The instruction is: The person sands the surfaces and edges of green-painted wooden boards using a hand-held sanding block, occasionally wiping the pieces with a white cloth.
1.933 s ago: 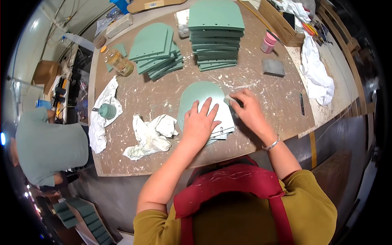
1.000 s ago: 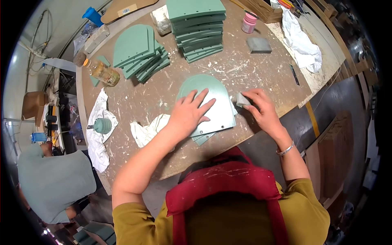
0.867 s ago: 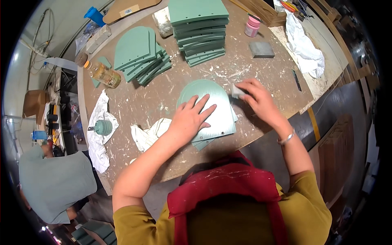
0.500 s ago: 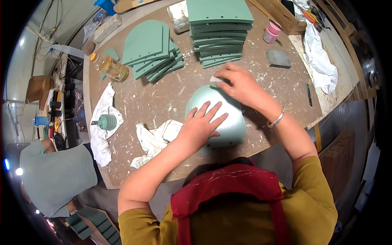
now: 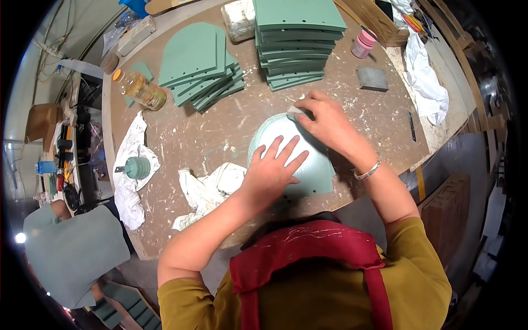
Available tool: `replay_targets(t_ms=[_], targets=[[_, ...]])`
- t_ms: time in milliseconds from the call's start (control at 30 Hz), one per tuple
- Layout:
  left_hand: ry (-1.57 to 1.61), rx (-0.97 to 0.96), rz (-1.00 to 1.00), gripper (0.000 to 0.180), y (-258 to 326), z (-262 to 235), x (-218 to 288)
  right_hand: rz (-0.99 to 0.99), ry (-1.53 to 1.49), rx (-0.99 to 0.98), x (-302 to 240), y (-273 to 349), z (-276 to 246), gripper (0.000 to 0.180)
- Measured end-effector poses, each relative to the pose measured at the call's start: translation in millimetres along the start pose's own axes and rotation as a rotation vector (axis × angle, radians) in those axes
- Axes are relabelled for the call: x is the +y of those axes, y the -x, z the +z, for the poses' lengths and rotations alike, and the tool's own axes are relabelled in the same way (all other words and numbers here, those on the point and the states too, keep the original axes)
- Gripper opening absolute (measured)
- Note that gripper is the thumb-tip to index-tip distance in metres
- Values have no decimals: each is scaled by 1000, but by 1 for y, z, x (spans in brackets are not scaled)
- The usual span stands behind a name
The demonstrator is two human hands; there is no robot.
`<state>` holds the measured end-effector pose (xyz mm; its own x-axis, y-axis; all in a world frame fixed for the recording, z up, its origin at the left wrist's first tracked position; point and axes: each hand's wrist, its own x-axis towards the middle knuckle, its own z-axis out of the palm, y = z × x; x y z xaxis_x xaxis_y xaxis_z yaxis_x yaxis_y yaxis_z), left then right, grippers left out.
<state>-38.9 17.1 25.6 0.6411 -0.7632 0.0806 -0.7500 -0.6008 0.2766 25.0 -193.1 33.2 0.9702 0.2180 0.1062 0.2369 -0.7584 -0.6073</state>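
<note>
A pale green panel [image 5: 314,179] with a rounded far end lies on the worktable in front of me, its surface shining under the light. My left hand [image 5: 272,171] rests flat on it, fingers spread. At the panel's far rounded edge, my right hand [image 5: 327,121] pinches a small pale folded piece [image 5: 294,110], perhaps sandpaper, against the rim. A crumpled white cloth [image 5: 212,190] lies just left of the panel. Beyond my hands rises a tall stack of green panels [image 5: 297,41] with small holes along their edges.
Rounded green panels [image 5: 192,55] are fanned out at the far left near a bottle [image 5: 143,91]. A green ribbed object [image 5: 136,168] sits on a white cloth [image 5: 129,192]. Far right are a pink jar [image 5: 363,44] and grey block [image 5: 372,79]. Another person [image 5: 77,253] bends at the left.
My right hand has shifted slightly right along the panel's rounded edge with the pale piece. My left hand stays flat on the panel. The whole view has shifted a little.
</note>
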Motion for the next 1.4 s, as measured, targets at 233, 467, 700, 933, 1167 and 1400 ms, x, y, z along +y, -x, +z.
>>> replay_targets(t_ms=[233,467,700,933,1167,1400], targets=[[-27,-1,-51,63,1,2,4,246,-30,0,18,23,-14,31],[-72,-19,-80,62,-1,7,5,160,-80,48,19,18,-6,30],[-89,11,-145,62,-2,9,9,224,-121,94,24,43,-18,31],[-109,-18,-152,62,-3,11,8,209,-143,103,37,84,-13,29],[-148,-44,-170,66,-4,12,8,245,-305,148,18,84,-27,28],[-149,-39,-153,66,-6,13,9,-72,-203,114,45,123,-15,29]])
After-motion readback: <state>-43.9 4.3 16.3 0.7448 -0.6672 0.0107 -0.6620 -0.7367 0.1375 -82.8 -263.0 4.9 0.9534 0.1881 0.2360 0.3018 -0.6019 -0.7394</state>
